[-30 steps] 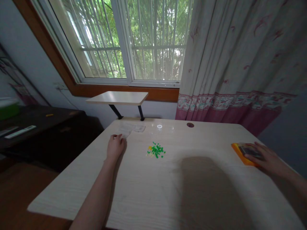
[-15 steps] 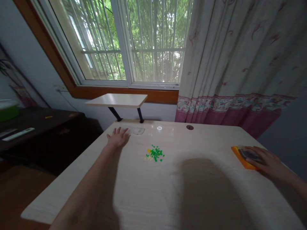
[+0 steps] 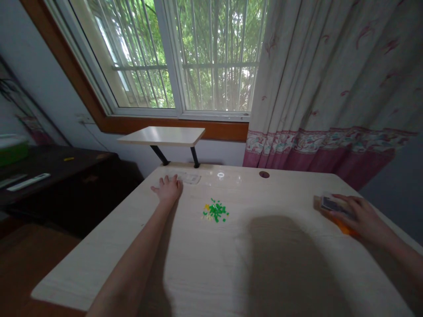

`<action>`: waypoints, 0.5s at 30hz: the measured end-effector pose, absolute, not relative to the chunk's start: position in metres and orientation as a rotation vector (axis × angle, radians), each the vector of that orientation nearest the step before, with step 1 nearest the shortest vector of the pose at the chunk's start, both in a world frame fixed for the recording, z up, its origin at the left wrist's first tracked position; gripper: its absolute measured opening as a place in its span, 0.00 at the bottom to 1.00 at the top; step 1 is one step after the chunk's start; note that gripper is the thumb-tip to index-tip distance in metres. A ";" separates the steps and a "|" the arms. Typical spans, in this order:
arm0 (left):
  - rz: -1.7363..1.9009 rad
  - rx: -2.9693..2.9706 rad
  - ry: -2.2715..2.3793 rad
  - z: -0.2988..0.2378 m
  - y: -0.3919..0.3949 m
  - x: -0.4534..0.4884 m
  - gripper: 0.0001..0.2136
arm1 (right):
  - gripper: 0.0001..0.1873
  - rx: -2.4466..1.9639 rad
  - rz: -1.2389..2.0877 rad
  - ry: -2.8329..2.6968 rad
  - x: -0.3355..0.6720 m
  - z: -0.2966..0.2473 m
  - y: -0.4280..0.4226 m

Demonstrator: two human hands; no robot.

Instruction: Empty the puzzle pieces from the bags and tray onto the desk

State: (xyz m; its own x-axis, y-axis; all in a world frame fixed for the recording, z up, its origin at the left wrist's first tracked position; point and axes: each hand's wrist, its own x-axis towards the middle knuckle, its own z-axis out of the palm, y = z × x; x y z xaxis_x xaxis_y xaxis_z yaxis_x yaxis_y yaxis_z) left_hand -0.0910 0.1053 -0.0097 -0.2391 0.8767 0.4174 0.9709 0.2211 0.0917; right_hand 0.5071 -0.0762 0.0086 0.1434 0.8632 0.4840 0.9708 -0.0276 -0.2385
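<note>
My left hand (image 3: pixel 168 188) lies on the far left of the pale desk with its fingers apart. It is beside a clear, flat plastic packet (image 3: pixel 191 178) and holds nothing that I can see. At the right side of the desk, my right hand (image 3: pixel 363 215) is wrapped over a block with a dark face (image 3: pixel 336 205) and orange below (image 3: pixel 346 228). Its left end appears tilted up, with a shadow beneath. My fingers hide part of it, and its exact kind is unclear. Small green pieces (image 3: pixel 217 211), with some yellow and pale ones, lie scattered mid-desk.
A small raised shelf (image 3: pixel 165 135) on black legs stands at the desk's back left. A round hole (image 3: pixel 264 175) is near the back edge. A dark side table (image 3: pixel 66 176) is at left, a curtain (image 3: pixel 297 141) behind at right.
My right hand has tilted the dark-and-orange block, and less orange shows. My left hand has shifted slightly right, its fingers closer together. The view has moved a little.
</note>
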 end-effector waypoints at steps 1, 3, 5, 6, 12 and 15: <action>-0.493 -1.713 -2.221 -0.010 0.106 -0.090 0.20 | 0.35 -1.894 -0.249 -1.813 0.501 0.011 -0.073; -0.505 -1.675 -2.214 -0.011 0.108 -0.087 0.19 | 0.35 -1.847 -0.222 -1.883 0.485 0.019 -0.066; -0.511 -1.644 -2.225 -0.011 0.108 -0.085 0.19 | 0.32 -1.779 -0.190 -1.932 0.464 0.027 -0.059; -0.510 -1.635 -2.237 -0.011 0.108 -0.084 0.19 | 0.31 -1.759 -0.157 -1.957 0.452 0.031 -0.056; -0.541 -1.665 -2.254 -0.006 0.105 -0.081 0.20 | 0.29 -1.609 0.014 -2.074 0.385 0.040 -0.039; -0.548 -1.675 -2.272 -0.003 0.103 -0.079 0.20 | 0.29 -1.511 0.139 -2.114 0.358 0.037 -0.032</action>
State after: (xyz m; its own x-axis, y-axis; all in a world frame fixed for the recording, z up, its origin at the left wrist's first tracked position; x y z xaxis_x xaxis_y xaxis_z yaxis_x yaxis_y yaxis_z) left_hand -0.0792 0.1026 -0.0028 -0.2980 0.8545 0.4255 0.9545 0.2619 0.1427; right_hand 0.3578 -0.0316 0.0373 -0.2316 0.9040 0.3594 0.8493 0.3680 -0.3785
